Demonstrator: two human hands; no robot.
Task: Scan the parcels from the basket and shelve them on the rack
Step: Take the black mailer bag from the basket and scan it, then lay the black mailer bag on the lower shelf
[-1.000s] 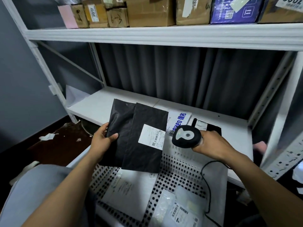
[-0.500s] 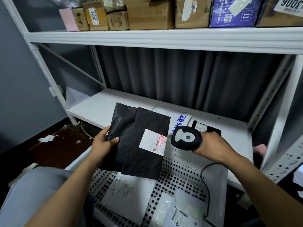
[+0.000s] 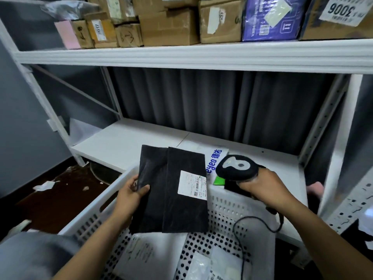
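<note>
Parcel, flat, soft: one black parcel (image 3: pixel 169 190) of matt film, oblong, with a lengthwise overlap seam down its face. A white shipping label (image 3: pixel 192 185) is stuck on the right half; its barcode and small print face the camera but are too fine to read. Location: held tilted in the air above the white perforated basket (image 3: pixel 226 209), in front of the white rack (image 3: pixel 181 57) and near its lower shelf (image 3: pixel 125 146), resting on neither. Grip: the left hand (image 3: pixel 131 194) pinches the parcel's left edge, thumb on the face and fingers behind. The right hand (image 3: pixel 260 186) is wrapped round the handle of a corded black scanner (image 3: pixel 237 168), whose head sits just beside the label's right side. Status, as judged: scanning step in hand. No beam shows on the label, so whether a read has registered cannot be told. This item is not yet shelved. On the lower shelf lie a white mailer with blue print (image 3: pixel 216 158) and a dark packet with a green patch (image 3: pixel 219 181), partly hidden by the scanner. The upper shelf holds a row of cartons (image 3: pixel 169 27). Left in the basket are a white mailer (image 3: pixel 153 253), a clear bag (image 3: pixel 198 265) and others cut off by the frame, so the task looks well short of finished.
</note>
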